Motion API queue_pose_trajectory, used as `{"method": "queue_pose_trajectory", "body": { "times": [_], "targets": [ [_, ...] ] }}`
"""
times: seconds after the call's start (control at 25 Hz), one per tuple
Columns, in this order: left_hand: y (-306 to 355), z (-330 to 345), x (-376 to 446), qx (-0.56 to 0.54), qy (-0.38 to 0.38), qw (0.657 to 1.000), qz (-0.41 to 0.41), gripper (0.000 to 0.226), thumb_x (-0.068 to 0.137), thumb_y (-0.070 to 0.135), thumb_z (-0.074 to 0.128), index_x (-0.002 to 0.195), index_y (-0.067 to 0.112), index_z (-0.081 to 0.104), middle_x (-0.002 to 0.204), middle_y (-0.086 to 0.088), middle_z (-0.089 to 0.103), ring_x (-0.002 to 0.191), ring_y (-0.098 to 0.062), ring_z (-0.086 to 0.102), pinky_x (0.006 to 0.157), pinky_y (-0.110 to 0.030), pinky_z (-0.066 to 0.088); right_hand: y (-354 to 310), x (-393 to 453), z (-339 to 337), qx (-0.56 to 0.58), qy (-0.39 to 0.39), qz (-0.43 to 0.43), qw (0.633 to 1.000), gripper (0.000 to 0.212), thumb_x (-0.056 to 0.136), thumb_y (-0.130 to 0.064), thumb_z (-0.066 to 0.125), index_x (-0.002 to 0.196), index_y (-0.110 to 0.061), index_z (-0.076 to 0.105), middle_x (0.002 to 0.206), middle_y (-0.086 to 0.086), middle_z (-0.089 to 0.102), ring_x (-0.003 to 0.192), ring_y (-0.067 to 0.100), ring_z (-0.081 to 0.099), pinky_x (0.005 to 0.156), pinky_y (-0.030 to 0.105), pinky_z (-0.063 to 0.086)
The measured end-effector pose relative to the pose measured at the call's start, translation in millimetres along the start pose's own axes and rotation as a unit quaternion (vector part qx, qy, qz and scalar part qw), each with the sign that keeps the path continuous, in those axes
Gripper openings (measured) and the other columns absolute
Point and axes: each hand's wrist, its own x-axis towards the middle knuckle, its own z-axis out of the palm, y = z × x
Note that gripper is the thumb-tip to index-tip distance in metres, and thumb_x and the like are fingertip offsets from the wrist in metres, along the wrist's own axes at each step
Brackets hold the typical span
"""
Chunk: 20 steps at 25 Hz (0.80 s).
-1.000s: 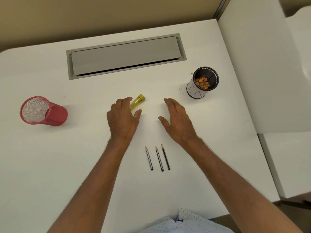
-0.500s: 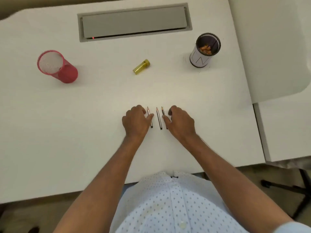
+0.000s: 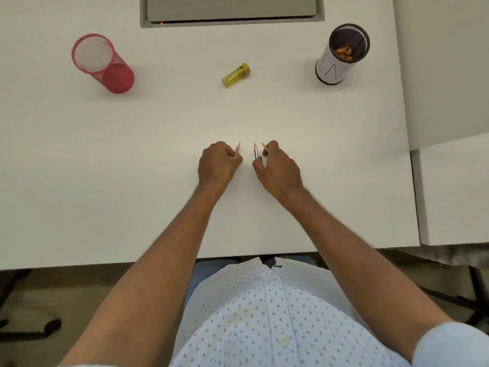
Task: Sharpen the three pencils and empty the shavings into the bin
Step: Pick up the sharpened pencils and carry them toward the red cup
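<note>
Pencils, three in all, lie at the centre of my view on the white table, and I take the yellow sharpener as my landmark. All three sit nearer to me than the sharpener and well apart from it, points aimed away from my body. My left hand is curled into a fist around the left pencil; only its sharpened tip and a short stretch of barrel show past the knuckles, tilted slightly toward the right. My right hand has its fingers bent over the other two. The right pencil passes under the fingertips and appears pinched there, while the middle pencil stands just beside the thumb; I cannot tell whether the thumb is pressing it or merely lying alongside.

The sharpener itself lies on its side, untouched, cap end pointing up and to the right. To its right, at some distance, stands the bin, an upright dark mesh cup in a white paper sleeve, with orange-brown shavings visible inside. To the sharpener's left, about as far off, a red mesh cup stands with its mouth open toward me. Beyond the sharpener, at the table's far edge, is a grey recessed panel.
</note>
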Motion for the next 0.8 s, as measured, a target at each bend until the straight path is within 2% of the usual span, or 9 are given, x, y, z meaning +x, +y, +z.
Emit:
{"method": "queue_pose_trajectory", "body": {
  "times": [0.08,0.16,0.28,0.36,0.48,0.6,0.72,0.8],
  "targets": [
    [-6,-6,-4,-0.037,-0.010,0.999,-0.007,0.011,0.079,0.023,0.063,0.075,0.016,0.069,0.071,0.010,0.067,0.067,-0.017,0.060,0.059,-0.028,0.046,-3,-3,7,-0.019,0.002,-0.002,1.000,0.023,0.099,-0.030,0.055,0.110,-0.010,0.050,0.107,0.008,0.062,0.086,0.034,0.061,0.067,0.037,0.043],
    [-14,-16,-7,-0.071,-0.022,0.997,-0.011,0.008,0.081,0.022,0.063,0.073,0.022,0.066,0.073,0.012,0.067,0.074,-0.017,0.067,0.063,-0.030,0.053,-9,-5,14,-0.041,0.016,-0.002,0.999,0.023,0.100,-0.024,0.055,0.115,-0.006,0.052,0.116,0.013,0.058,0.095,0.036,0.061,0.069,0.040,0.046],
    [-30,-35,-7,-0.115,-0.036,0.993,-0.003,0.006,0.082,0.022,0.063,0.078,0.025,0.063,0.081,0.006,0.071,0.076,-0.023,0.071,0.069,-0.039,0.060,-19,-5,19,-0.081,0.045,0.003,0.996,0.020,0.098,-0.016,0.050,0.113,-0.004,0.055,0.117,0.015,0.055,0.101,0.035,0.056,0.069,0.041,0.045],
    [-45,-57,0,-0.127,-0.033,0.991,0.014,0.004,0.084,0.021,0.063,0.081,0.024,0.063,0.081,0.003,0.071,0.075,-0.024,0.071,0.070,-0.042,0.061,-33,-2,22,-0.067,0.050,0.007,0.996,0.016,0.097,-0.015,0.049,0.107,-0.003,0.054,0.110,0.014,0.056,0.099,0.034,0.054,0.069,0.041,0.044],
    [-65,-94,21,-0.151,-0.011,0.988,0.033,0.001,0.086,0.019,0.064,0.086,0.020,0.064,0.077,0.004,0.069,0.073,-0.022,0.071,0.070,-0.042,0.061,-71,9,25,0.074,0.015,0.042,0.996,0.015,0.098,-0.023,0.050,0.099,-0.009,0.046,0.091,0.006,0.056,0.082,0.029,0.053,0.061,0.036,0.036],
    [-80,-137,45,-0.220,0.003,0.975,0.045,0.007,0.088,0.013,0.069,0.095,0.015,0.069,0.081,0.002,0.070,0.073,-0.016,0.068,0.075,-0.041,0.062,-138,27,34,0.280,-0.045,0.087,0.955,0.016,0.102,-0.025,0.042,0.109,-0.012,0.050,0.089,0.003,0.059,0.077,0.020,0.052,0.059,0.030,0.040],
    [-91,-188,70,-0.280,0.036,0.957,0.063,0.013,0.089,0.007,0.070,0.102,0.011,0.070,0.087,-0.006,0.072,0.078,-0.017,0.068,0.074,-0.038,0.062,-215,49,36,0.360,-0.066,0.038,0.930,0.026,0.102,-0.016,0.037,0.115,-0.014,0.059,0.087,-0.002,0.056,0.074,0.013,0.051,0.054,0.016,0.041],
    [-94,-221,91,-0.295,0.069,0.950,0.078,0.016,0.090,0.007,0.070,0.106,0.007,0.072,0.091,-0.010,0.074,0.081,-0.019,0.070,0.075,-0.039,0.063,-264,67,31,0.379,-0.061,-0.017,0.923,0.024,0.099,-0.008,0.040,0.112,-0.013,0.059,0.089,-0.002,0.059,0.075,0.011,0.056,0.061,0.016,0.044]
  ]
}}
